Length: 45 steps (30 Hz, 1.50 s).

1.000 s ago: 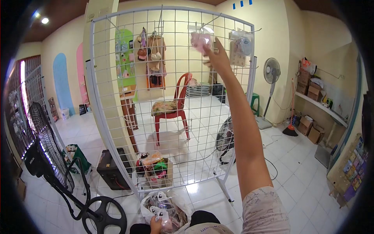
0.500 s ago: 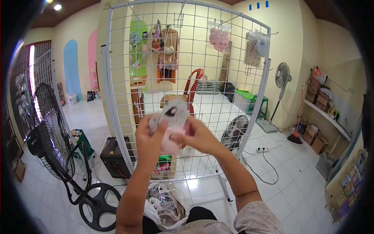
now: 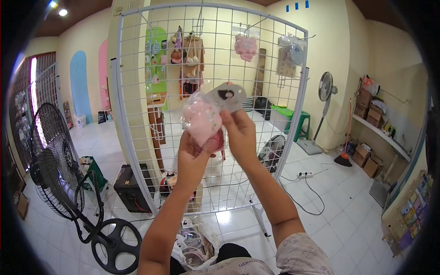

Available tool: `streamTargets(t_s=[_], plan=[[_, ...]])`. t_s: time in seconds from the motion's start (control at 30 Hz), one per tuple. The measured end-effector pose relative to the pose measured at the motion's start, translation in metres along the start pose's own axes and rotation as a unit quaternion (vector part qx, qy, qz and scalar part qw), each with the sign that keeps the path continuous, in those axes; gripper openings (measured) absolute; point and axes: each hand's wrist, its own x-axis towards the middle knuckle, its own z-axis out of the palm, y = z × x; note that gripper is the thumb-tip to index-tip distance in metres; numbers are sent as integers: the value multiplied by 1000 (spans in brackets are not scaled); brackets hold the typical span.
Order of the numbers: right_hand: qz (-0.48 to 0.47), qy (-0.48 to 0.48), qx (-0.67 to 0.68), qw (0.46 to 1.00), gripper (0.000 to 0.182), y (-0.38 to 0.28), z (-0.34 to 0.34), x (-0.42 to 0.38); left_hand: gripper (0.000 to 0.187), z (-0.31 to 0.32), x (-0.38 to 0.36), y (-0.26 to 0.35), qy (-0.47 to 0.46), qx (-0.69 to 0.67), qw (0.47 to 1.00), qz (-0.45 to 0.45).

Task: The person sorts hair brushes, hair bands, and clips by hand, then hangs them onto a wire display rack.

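Observation:
Held up before the wire grid rack [image 3: 275, 128] is a clear plastic package [image 3: 201, 117] with a soft pink item inside. A whitish card [image 3: 229, 97] with a dark printed mark is at its upper right. My left hand [image 3: 196, 150] grips the package from below, fingers closed around its lower end. With thumb and fingers, my right hand [image 3: 240, 130] pinches the card's lower edge. What the pink item is cannot be made out. Another bagged pink item [image 3: 246, 46] hangs on a hook at the rack's top, and more packages [image 3: 293, 55] hang to its right.
An open plastic bag [image 3: 195, 245] of packaged goods sits below my hands. A black standing fan [image 3: 55, 160] and a black speaker box [image 3: 133, 188] are at left. A power strip with a cable [image 3: 305, 174] lies on the floor at right.
The package has been raised and turned, so the pink part now faces up at left. My right hand has shifted to the card; my left hand supports the package from below.

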Motion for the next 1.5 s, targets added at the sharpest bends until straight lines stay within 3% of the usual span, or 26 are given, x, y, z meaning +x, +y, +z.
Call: streamTargets(t_s=[0.07, 0.13, 0.2, 0.37, 0.6, 0.7, 0.8, 0.9, 1.0, 1.07, 1.13, 1.23, 1.3, 1.33, 1.37, 1.4, 1.43, 1.47, 1.5], plan=[[5, 50, 38, 998, 27, 4, -14, 33, 37, -2, 5, 7, 0, 14, 1000, 0], [17, 64, -70, 995, 32, -30, -39, 82, 39, -8, 5, 14, -1, 20, 999, -27], [-14, 66, -68, 995, 37, -53, -55, 132, 39, -14, 5, 19, 3, 36, 999, -21], [-63, 98, -212, 970, 39, -77, -82, 216, 38, -15, 3, 20, 4, 22, 1000, -21], [58, 68, -240, 967, 30, -78, -94, 244, 39, -20, -5, 3, -23, 13, 998, -57], [59, 91, -149, 983, 33, -73, -95, 246, 39, -22, -11, 3, -27, 15, 997, -69], [61, 27, -193, 979, 28, -79, -103, 246, 39, -23, -15, 4, -33, 10, 996, -78], [60, 3, -150, 987, 28, -79, -104, 245, 39, -24, -19, 4, -43, 9, 996, -75], [67, -1, -210, 975, 30, -60, -103, 258, 38, -25, -19, 1, -49, 11, 997, -65], [79, -10, -396, 915, 38, -44, -96, 265, 38, -26, -19, -2, -51, 23, 996, -67], [27, 42, -469, 882, 43, -10, -99, 267, 39, -25, -19, -3, -45, 20, 996, -73], [-297, 215, -484, 795, 48, 1, -89, 234, 40, -18, -18, 8, -35, 28, 997, -67], [-84, 86, -357, 926, 46, -37, -54, 168, 41, -15, -12, 15, -24, 48, 997, -53], [1, 14, -318, 948, 44, -29, -43, 142, 41, -14, -7, 17, -16, 64, 997, -46], [34, -161, -263, 951, 47, -29, -36, 119, 41, -12, -2, 18, -10, 79, 996, -41], [120, -201, -259, 937, 46, -34, -20, 92, 43, -8, 3, 20, -19, 55, 998, -24], [112, -268, -258, 922, 37, -43, -12, 75, 46, -4, 9, 23, -30, 30, 999, -7], [116, -275, -186, 936, 30, -42, -9, 62, 48, 0, 12, 26, -39, 6, 999, 10], [89, -240, -212, 943, 30, -45, -10, 64, 66, 4, 12, 29, -44, -7, 999, 15]])
